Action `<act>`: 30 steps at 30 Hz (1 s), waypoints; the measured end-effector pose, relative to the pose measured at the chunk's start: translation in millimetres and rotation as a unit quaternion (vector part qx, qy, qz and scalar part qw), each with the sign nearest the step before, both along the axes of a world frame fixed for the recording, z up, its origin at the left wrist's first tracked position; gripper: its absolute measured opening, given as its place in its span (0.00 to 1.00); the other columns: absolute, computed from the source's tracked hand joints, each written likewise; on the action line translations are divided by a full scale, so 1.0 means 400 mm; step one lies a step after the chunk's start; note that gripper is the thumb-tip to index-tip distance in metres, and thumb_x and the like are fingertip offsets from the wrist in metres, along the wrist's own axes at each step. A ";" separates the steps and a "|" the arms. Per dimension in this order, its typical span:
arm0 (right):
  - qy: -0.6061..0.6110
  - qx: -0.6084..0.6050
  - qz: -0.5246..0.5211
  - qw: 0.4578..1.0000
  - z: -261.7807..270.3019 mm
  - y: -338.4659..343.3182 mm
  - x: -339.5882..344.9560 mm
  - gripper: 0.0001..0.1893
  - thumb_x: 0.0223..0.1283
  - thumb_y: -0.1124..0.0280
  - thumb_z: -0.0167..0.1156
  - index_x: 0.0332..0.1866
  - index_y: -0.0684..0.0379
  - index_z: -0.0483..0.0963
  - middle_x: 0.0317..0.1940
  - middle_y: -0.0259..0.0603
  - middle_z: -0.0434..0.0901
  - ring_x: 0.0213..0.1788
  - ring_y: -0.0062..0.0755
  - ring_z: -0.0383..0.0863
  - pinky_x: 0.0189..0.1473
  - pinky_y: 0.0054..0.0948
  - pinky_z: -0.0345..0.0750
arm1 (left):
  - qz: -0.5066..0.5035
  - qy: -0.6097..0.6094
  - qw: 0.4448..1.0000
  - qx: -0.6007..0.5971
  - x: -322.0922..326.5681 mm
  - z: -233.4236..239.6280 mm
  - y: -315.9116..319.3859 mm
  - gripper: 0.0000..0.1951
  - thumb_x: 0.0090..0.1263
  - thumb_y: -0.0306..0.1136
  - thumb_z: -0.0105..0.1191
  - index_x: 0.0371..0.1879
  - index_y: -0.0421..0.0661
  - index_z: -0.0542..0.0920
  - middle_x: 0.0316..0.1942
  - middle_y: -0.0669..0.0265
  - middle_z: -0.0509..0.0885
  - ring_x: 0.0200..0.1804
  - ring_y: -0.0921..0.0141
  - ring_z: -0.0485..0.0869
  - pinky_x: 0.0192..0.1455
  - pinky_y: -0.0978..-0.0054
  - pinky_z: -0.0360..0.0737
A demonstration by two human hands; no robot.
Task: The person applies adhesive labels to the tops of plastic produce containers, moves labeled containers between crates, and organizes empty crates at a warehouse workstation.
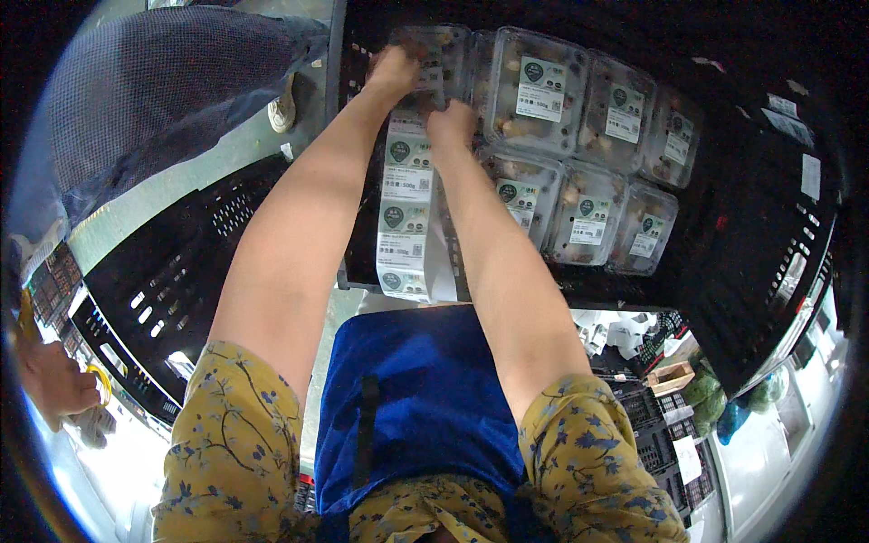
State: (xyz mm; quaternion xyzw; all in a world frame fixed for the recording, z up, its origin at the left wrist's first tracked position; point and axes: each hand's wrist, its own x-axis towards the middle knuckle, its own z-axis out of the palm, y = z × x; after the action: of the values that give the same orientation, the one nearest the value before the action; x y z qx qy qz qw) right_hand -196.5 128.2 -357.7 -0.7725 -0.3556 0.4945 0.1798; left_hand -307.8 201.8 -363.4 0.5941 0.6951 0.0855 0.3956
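Observation:
My left hand (395, 71) rests against the left side of a clear plastic clamshell box (451, 44), its fingertips hard to make out. A printed label lies on that box beside the hand. Just below and to the right, my right hand (451, 127) is curled at the top of a long strip of printed labels (402, 227), apparently gripping it. The strip hangs toward my body, and its white backing loops behind my right forearm. More labelled clamshell boxes (541, 91) with pale and dark pieces inside stand in two rows to the right.
A black plastic crate (753, 271) rises on the right. Another black perforated crate (183, 251) stands at left. Dark mesh fabric (170, 88) hangs at upper left, with a shoe (282, 112) near it. Another person's hand (58, 383) shows at the left rim. A wooden box (670, 377) sits lower right.

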 end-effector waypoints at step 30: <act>0.295 0.126 -0.080 0.944 0.454 -0.527 0.164 0.14 0.53 0.70 0.61 0.44 0.65 0.73 0.38 0.38 0.77 0.39 0.20 0.74 0.39 0.21 0.72 | 0.300 -0.434 0.836 -0.149 0.091 0.503 -0.625 0.07 0.57 0.24 0.59 0.34 0.38 0.81 0.29 0.68 0.82 0.30 0.79 0.78 0.35 0.82 0.75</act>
State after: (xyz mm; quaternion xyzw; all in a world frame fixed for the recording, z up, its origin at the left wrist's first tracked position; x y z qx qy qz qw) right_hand -130.8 -82.4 -176.0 -0.5884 -0.2833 0.6356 0.4118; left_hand -271.3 -48.2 -162.3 0.1924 0.6005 0.3448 0.6954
